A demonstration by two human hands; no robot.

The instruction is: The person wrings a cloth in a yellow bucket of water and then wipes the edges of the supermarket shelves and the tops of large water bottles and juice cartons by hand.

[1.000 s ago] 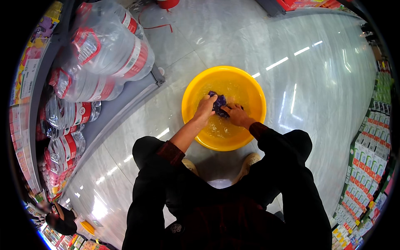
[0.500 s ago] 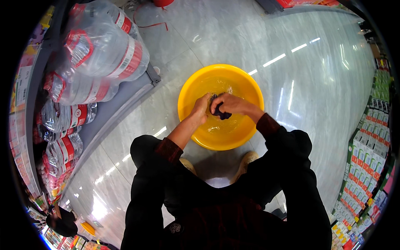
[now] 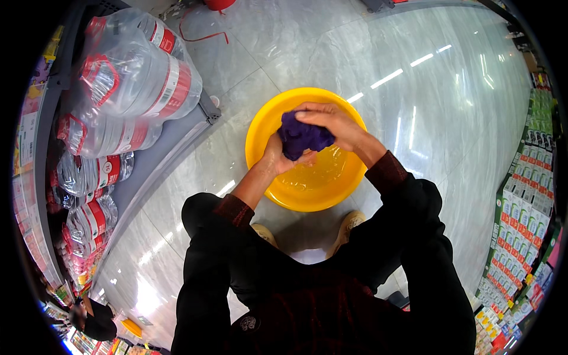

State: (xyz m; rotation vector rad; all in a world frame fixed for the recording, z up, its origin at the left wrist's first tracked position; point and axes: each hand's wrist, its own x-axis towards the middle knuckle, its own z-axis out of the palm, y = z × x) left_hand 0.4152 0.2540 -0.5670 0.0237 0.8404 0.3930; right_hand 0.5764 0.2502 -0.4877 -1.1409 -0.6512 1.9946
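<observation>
Head view: within the round yellow plastic basin point(image 3: 313, 203), set on the grey tiled floor point(image 3: 467, 127), shallow water point(image 3: 305, 179) is seen below the purple cloth point(image 3: 303, 137), which has been raised from low in the basin, where it was bunched smaller half a second ago. It is now held up over the basin's upper part as a broader, loosely crumpled wad; by this, it is judged, the cloth has been brought out of the water for handling above it. Its upper right part is grasped by the right hand point(image 3: 340, 123), while its lower left side is cupped by the left hand point(image 3: 273, 157), with fingertips partly shown beneath. How hard it is squeezed cannot be told.

At the left, the grey shelf unit point(image 3: 148, 142) is loaded with large clear water bottles point(image 3: 180, 89); its corner is placed near the basin, apart from it. Green-and-white cartons point(image 3: 523, 231) are stacked along the right edge. Another person point(image 3: 97, 323) is seen far at lower left. Tan shoes point(image 3: 348, 228) are planted just below the basin. Part of the basin's interior is hidden by cloth and hands.
</observation>
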